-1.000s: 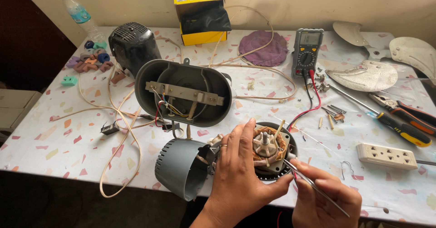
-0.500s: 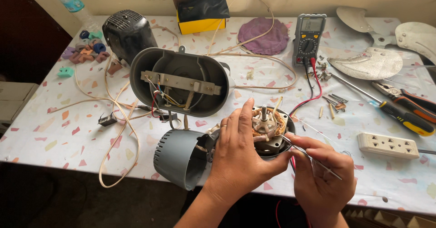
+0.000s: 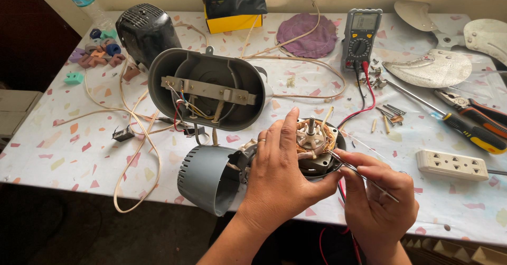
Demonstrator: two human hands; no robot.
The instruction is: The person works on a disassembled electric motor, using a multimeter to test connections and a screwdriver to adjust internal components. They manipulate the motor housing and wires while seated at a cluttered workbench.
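the right hand [image 3: 376, 201] is closed around a thin metal tweezer-like tool [image 3: 359, 174], pinched between thumb and fingers, its tip reaching up and left into the copper windings of the round electric motor with a steel shaft [image 3: 316, 142]. the left hand [image 3: 278, 172] lies just beside the right, wrapped over the motor's near-left edge – fingers spread across the top, thumb curling underneath toward the right hand – so it grips the motor and steadies it. a ring shows on one finger.

directly left of the left hand, touching the motor, lies a grey plastic cylindrical housing with vent slots [image 3: 203, 178], on its side. just beyond the left hand's fingertips sits a grey oval plastic shell with a metal bar and coloured wires inside [image 3: 208, 88], open side up. a cream cord [image 3: 134, 154] loops across the speckled white table [image 3: 47, 149] further left.

right of the right hand rests a white plastic socket strip [image 3: 457, 164]; beyond it – a yellow-and-black handled screwdriver [image 3: 465, 127] and red-handled pliers [image 3: 475, 106]. farther off, past the motor, stands a grey digital multimeter with red and black leads [image 3: 360, 38], with a purple round cloth [image 3: 309, 35] to its left. at the far edge are a black vented motor cover [image 3: 145, 30] and a yellow box [image 3: 232, 6].
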